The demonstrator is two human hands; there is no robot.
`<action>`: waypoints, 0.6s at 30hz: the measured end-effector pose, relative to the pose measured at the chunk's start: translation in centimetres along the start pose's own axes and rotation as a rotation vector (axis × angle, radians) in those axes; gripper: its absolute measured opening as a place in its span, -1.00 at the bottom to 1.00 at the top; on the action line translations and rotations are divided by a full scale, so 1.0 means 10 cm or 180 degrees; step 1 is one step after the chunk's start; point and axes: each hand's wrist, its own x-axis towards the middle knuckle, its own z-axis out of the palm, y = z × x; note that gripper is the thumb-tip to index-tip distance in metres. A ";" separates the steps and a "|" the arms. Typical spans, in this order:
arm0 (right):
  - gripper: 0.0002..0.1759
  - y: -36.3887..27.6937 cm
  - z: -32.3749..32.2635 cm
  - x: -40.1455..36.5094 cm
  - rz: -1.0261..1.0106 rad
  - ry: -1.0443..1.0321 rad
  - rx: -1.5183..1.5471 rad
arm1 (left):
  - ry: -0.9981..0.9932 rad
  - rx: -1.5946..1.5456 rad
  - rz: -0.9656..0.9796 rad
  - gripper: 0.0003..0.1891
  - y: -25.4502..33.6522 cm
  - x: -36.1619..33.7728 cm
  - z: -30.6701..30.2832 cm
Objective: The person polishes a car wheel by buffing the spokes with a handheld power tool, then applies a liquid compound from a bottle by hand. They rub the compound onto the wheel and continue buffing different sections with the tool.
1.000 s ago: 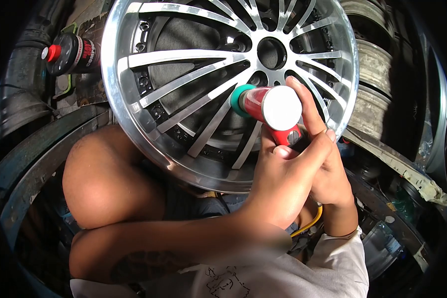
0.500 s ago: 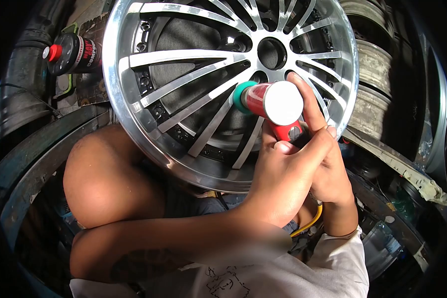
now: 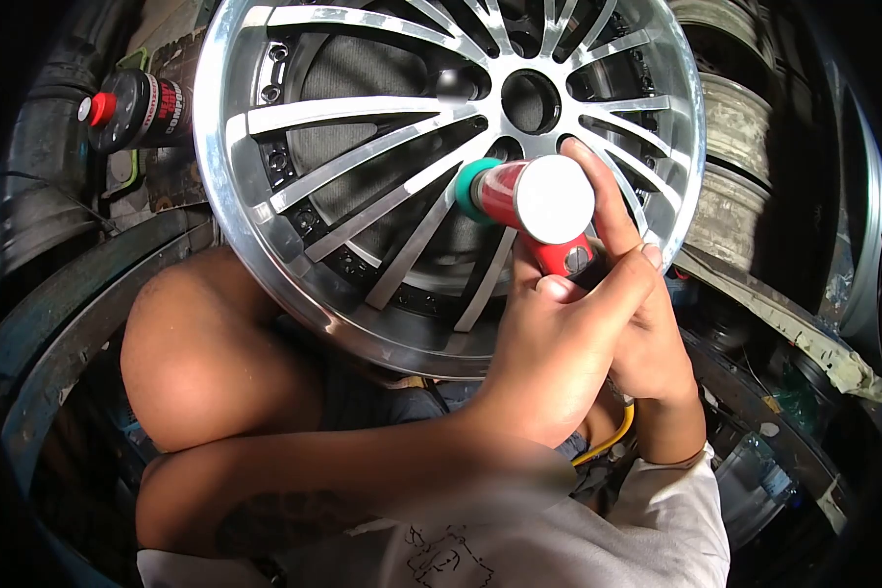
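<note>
A red air polisher (image 3: pixel 557 257) with a silver-white round head and a green pad (image 3: pixel 470 191) is held over a shiny multi-spoke wheel rim (image 3: pixel 265 284). The pad touches or nearly touches a spoke just below left of the centre hole. My left hand (image 3: pixel 554 348) wraps around the tool's body from the left, its forearm crossing the lower frame. My right hand (image 3: pixel 647 323) closes round the same tool from the right, with one finger stretched along the head toward the hub. A yellow hose (image 3: pixel 612 441) shows beneath the hands.
A black bottle with a red cap (image 3: pixel 139 108) lies at the upper left of the rim. Several dull wheels (image 3: pixel 725 127) are stacked at the upper right. A bent knee (image 3: pixel 201 353) is at the left. A clear plastic bottle (image 3: pixel 759 480) is at the lower right.
The rim and the bottle appear slightly further left in the view. The tool and both hands have shifted a little left too, with the same grip.
</note>
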 end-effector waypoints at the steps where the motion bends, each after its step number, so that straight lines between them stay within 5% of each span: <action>1: 0.01 0.00 0.00 0.01 0.0026 -0.0011 0.0049 | -0.0044 -0.0024 -0.0028 -0.11 0.02 0.00 0.00; 7: 0.02 0.03 -0.01 -0.02 -0.0040 -0.0001 -0.0140 | 0.0273 0.0204 -0.0545 -0.07 -0.18 0.07 -0.01; 12: 0.02 -0.03 0.29 -0.01 0.0145 0.0790 -0.0292 | 0.0170 0.0007 -0.0564 -0.09 -0.20 0.10 -0.04; 18: -0.13 0.07 0.00 -0.01 -0.0248 -0.0031 0.0186 | 0.0267 -0.0009 -0.0449 -0.14 -0.18 0.10 0.00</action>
